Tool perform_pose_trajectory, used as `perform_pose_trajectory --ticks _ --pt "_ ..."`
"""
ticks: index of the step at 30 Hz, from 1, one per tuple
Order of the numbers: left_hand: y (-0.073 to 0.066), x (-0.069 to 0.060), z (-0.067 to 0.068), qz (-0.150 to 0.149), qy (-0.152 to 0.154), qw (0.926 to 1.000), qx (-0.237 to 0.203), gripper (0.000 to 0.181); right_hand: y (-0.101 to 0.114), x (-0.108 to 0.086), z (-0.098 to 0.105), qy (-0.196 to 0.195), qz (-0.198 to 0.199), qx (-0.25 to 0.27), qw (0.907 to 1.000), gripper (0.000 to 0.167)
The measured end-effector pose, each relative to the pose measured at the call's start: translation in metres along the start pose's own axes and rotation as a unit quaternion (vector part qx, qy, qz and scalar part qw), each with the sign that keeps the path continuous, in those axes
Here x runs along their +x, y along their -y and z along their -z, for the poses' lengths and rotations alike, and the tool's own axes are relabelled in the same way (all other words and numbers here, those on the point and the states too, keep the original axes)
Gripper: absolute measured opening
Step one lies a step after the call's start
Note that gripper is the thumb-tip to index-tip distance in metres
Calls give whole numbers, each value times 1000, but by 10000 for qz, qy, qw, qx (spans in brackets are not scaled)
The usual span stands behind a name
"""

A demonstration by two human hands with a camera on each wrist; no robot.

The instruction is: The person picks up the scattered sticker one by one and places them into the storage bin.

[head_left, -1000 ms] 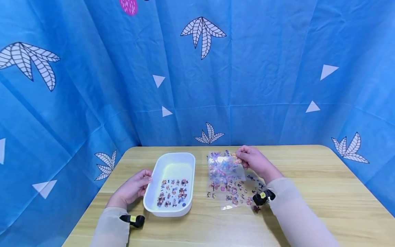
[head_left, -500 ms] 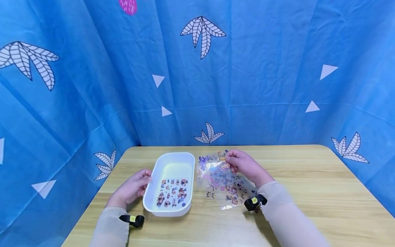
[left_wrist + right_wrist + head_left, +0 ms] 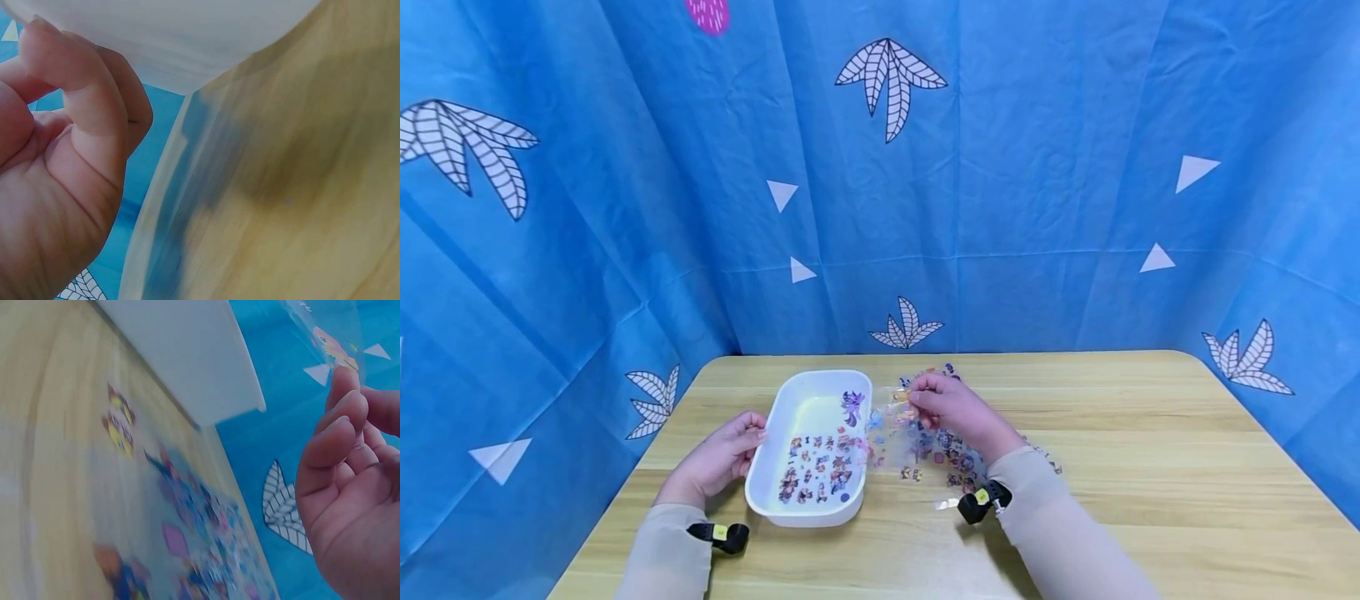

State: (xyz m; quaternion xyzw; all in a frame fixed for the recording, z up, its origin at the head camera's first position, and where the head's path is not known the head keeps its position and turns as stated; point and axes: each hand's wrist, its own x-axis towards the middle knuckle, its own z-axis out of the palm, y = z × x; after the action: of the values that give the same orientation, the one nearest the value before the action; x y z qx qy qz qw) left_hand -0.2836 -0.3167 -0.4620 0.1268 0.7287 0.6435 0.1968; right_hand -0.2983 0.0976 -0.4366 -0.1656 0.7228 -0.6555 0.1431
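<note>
A white plastic tub (image 3: 805, 517) stands at the left of the table. My left hand (image 3: 722, 457) grips its left rim, fingers bent against the outer wall in the left wrist view. Inside the tub lies a clear sticker sheet (image 3: 815, 472) with small cartoon figures. My right hand (image 3: 957, 412) pinches another clear sticker sheet (image 3: 887, 442) by its edge, and this sheet reaches across the tub's right rim. A purple figure on it shows over the tub. In the right wrist view, thumb and fingertips hold the sheet (image 3: 334, 345) up.
More clear sticker sheets (image 3: 953, 457) lie on the wooden table (image 3: 1150, 467) under my right hand and forearm, partly hidden. A blue patterned curtain (image 3: 1037, 183) hangs behind and at both sides of the table.
My right hand has moved left with the pinched sticker sheet, from above the other sheets to the tub's right rim. The left hand and the tub keep their places.
</note>
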Motion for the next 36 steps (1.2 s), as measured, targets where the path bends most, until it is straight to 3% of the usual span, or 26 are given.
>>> perform_pose_trajectory --ticks 11,26,36 --pt "-4 -2 -1 -47 26 10000 -47 22 0 15 -35 37 -112 -48 9999 23" --pt "-3 -3 -3 -47 21 10000 -30 26 -5 17 -55 35 -227 245 9994 20" --pt "-1 -7 1 -33 -11 10000 0 26 -8 22 -71 -298 -287 521 9978 15"
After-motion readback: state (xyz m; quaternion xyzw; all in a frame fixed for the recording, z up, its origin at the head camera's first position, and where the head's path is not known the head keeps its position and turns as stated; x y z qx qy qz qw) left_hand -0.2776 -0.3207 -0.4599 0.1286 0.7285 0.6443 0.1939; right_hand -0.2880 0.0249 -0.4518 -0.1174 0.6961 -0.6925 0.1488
